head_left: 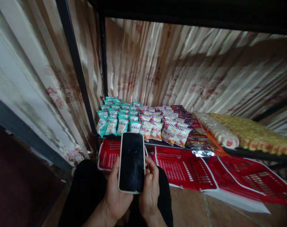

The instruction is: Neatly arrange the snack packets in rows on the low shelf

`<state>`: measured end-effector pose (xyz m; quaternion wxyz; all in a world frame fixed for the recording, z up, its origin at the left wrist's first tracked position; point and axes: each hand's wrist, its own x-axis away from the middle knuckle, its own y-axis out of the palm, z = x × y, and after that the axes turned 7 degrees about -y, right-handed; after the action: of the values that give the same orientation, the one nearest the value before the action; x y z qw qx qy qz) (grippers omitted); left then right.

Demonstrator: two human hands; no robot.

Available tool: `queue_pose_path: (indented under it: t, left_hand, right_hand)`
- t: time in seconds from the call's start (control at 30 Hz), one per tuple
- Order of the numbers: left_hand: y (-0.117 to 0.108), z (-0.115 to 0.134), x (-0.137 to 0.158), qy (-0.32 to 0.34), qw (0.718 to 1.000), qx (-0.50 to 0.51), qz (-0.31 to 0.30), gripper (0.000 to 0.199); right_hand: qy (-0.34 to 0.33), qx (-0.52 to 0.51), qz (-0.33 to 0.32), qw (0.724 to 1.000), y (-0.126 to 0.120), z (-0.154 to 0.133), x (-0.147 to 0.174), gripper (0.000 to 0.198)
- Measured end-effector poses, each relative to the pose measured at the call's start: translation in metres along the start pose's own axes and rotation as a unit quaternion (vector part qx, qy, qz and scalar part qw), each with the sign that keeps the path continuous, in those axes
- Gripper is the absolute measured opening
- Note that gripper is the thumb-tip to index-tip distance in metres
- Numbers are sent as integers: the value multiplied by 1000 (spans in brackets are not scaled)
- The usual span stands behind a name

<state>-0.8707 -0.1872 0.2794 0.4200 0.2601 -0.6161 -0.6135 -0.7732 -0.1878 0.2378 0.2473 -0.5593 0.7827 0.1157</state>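
Observation:
A smartphone (132, 162) with a dark screen and a pale case is held upright between both hands, above my knees. My left hand (115, 192) grips its left side and lower corner, the thumb along the edge. On the other side my right hand (150, 186) is closed round the right edge, fingers curled behind and beside it. Just beyond the phone's top stand rows of teal snack bags (122, 123) on a dark shelf. White snack bags with red lettering (175, 134) are lined up to their right.
Red plastic baskets with white rims (186, 167) sit below the shelf, with another red basket (107, 154) partly behind the phone. Yellowish packs (257, 132) and round white packs (216, 134) fill the shelf's right. A dark metal post (77, 60) and patterned curtains (143, 66) enclose it.

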Motion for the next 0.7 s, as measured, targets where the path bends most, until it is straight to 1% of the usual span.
queue_pose_path:
  t: [0.2,0.37,0.53,0.7]
  left_hand:
    - [5,1,5,4,1000,1,-12,46]
    - [5,0,11,-4,1000,7,-22,49]
    - [7,-2,17,-11,999,18,-31,48]
    - [12,1,9,-24,999,20,-42,43]
  right_hand:
    - [-4,-7,-4,1000,1,-5,1,45]
    - [3,5,4,1000,2,-10,3,47]
    - [11,10,16,1000,0,-9,6,50]
    - [14,16,20,1000,-3,-4,0,52]
